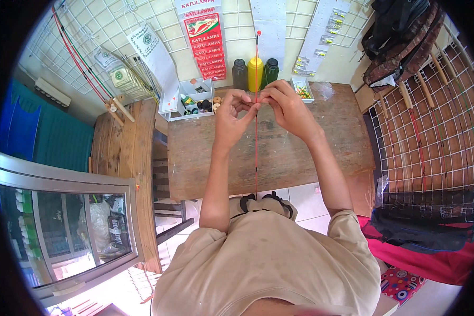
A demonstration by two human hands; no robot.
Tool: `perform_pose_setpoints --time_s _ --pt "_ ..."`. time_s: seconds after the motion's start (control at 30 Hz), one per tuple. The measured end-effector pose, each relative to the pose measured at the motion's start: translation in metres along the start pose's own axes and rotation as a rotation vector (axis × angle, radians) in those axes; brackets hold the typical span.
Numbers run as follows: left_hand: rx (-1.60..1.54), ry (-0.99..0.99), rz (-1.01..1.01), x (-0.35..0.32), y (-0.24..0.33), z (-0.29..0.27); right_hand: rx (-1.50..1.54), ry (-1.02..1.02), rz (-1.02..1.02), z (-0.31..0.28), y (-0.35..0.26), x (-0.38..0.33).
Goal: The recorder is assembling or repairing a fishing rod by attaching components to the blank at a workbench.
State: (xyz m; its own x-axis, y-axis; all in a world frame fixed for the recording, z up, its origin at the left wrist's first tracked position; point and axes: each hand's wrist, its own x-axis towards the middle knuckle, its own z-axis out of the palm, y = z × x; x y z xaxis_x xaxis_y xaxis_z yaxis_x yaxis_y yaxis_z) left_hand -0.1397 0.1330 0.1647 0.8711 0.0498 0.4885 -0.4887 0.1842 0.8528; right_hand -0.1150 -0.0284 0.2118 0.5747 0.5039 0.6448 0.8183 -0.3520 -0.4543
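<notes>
A thin red fishing rod (256, 147) runs away from my body over the table, with a small red tip at its far end and dark bands along it. Both hands meet on its upper part. Thumb and fingers of my left hand (233, 118) are pinched at the rod from the left. From the right, the fingertips of my right hand (288, 108) close at the same spot. Anything small between the fingertips is too fine to make out. The rod's near end drops past the table edge toward my lap.
The wooden table (210, 158) bears a white divided box (175, 117) of small bottles, yellow (255, 73) and dark bottles, and a small white tray (309, 96) of colourful bits. Bags (405, 47) and rods hang at right. A glass-fronted cabinet (134, 210) stands at left.
</notes>
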Motion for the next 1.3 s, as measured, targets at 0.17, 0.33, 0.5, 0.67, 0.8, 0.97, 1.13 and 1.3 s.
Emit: perform_pose_setpoints --time_s 0.17,0.33,0.5,0.67,0.8,0.97,1.13,1.3 --pt "0.070 -0.016 -0.009 -0.003 0.002 -0.001 0.087 0.084 0.077 0.007 -0.005 -0.001" --pt "0.126 0.017 0.039 -0.005 0.004 0.000 0.029 0.080 0.064 0.007 -0.004 -0.001" --pt "0.189 0.084 0.073 -0.006 -0.001 -0.001 0.009 0.083 0.070 0.010 -0.006 -0.001" --pt "0.259 0.077 0.128 -0.005 0.000 -0.001 0.001 0.081 0.095 0.011 -0.006 0.000" --pt "0.318 0.071 0.118 -0.003 -0.002 -0.005 0.005 0.080 0.104 0.012 -0.002 -0.001" --pt "0.296 0.032 0.073 -0.001 -0.011 -0.011 -0.005 -0.009 0.019 0.008 0.018 -0.006" --pt "0.252 -0.008 0.027 0.003 -0.014 -0.015 -0.056 0.013 0.022 0.011 0.026 -0.004" --pt "0.206 -0.031 -0.029 0.007 -0.021 -0.020 -0.097 0.042 0.016 0.018 0.031 0.000"
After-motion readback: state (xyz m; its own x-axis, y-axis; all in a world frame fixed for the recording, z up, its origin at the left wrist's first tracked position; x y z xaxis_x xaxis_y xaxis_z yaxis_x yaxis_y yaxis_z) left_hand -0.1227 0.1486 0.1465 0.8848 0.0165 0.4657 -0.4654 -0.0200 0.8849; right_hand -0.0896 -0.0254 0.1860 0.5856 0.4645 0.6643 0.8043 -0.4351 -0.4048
